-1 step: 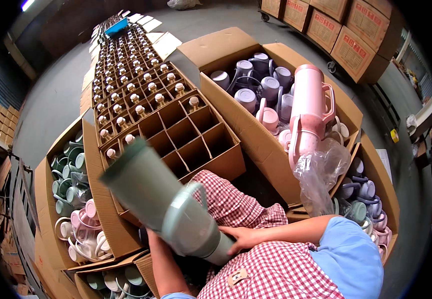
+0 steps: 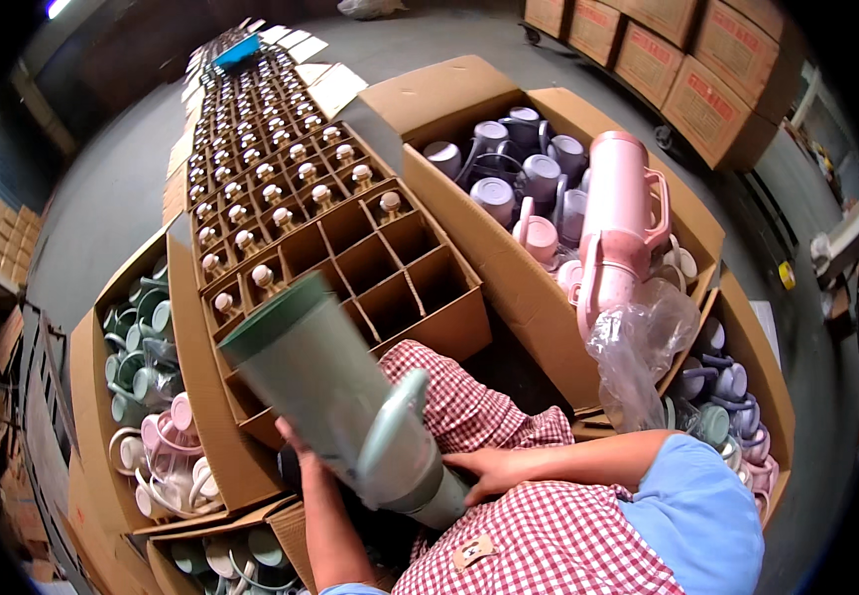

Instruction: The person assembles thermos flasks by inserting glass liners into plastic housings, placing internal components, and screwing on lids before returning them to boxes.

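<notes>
Head view: you are holding the green tumbler [image 2: 315, 382] across your lap, its open mouth tilting up and to the left and its handle facing you. It is lying just as in the picture before; nothing is showing any shift, so the hold is looking settled.

Your left hand [image 2: 291, 438] is cradling the tumbler from beneath. Most of that grip is hidden, and only fingertips are showing at the body's lower edge. Your right hand [image 2: 487, 470] is closing its grip round the narrow foot.

The tumbler's mouth is hanging over the near edge of the divided carton [image 2: 449, 322]. Its near cells are standing empty, while the far rows are each holding a knobbed lid.

At the right, the pink tumbler [image 2: 616, 213] is standing upright in the box [image 2: 509, 258] of purple cups, with a clear bag [image 2: 638, 347] drooping below it, near your right forearm. At the left, the side box [image 2: 191, 397] of green and pink cups is pressing against the divided carton.

Open room is lying straight ahead over the empty cells. Both sides are crowding in, and bare floor [image 2: 122, 169] is showing only far left.
</notes>
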`<action>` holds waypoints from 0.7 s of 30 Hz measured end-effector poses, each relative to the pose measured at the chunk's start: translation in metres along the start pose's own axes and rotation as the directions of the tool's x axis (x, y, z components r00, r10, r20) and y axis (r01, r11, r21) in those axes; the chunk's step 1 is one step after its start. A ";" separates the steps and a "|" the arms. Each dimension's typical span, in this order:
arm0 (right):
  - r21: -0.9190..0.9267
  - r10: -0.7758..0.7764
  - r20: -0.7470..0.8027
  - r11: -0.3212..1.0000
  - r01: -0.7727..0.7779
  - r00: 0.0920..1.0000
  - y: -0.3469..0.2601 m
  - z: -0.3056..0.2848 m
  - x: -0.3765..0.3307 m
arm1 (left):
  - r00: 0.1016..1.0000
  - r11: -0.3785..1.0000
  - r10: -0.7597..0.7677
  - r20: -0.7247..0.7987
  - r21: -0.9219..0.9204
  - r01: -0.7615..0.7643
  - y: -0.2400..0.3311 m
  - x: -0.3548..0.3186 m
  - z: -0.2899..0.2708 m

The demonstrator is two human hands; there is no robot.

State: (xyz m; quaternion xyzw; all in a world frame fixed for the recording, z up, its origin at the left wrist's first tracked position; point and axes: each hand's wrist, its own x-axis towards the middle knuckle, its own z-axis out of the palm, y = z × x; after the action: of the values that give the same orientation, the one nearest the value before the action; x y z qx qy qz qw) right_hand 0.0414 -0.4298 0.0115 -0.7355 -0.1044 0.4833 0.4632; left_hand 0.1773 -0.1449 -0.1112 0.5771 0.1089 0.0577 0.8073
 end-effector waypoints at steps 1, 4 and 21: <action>-0.140 -0.032 -0.045 0.990 0.025 0.998 -0.006 -0.017 -0.010 | 1.000 1.000 -0.008 -0.006 -0.027 0.007 -0.006 0.002 -0.003; -0.292 -0.464 -0.601 0.886 0.361 0.651 -0.035 -0.076 -0.032 | 0.999 0.996 -0.030 -0.033 -0.087 0.027 -0.041 0.017 -0.037; -0.694 -0.775 -0.113 0.510 0.508 0.622 -0.266 -0.115 0.106 | 0.913 0.888 0.150 0.379 -0.457 0.043 0.144 0.070 0.034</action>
State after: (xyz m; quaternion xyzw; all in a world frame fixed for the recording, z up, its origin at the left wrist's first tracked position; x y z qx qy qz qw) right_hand 0.2669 -0.2869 0.1660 -0.8287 -0.4236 0.0435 0.3632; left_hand 0.2576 -0.1136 0.0274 0.3734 -0.0930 -0.0160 0.9228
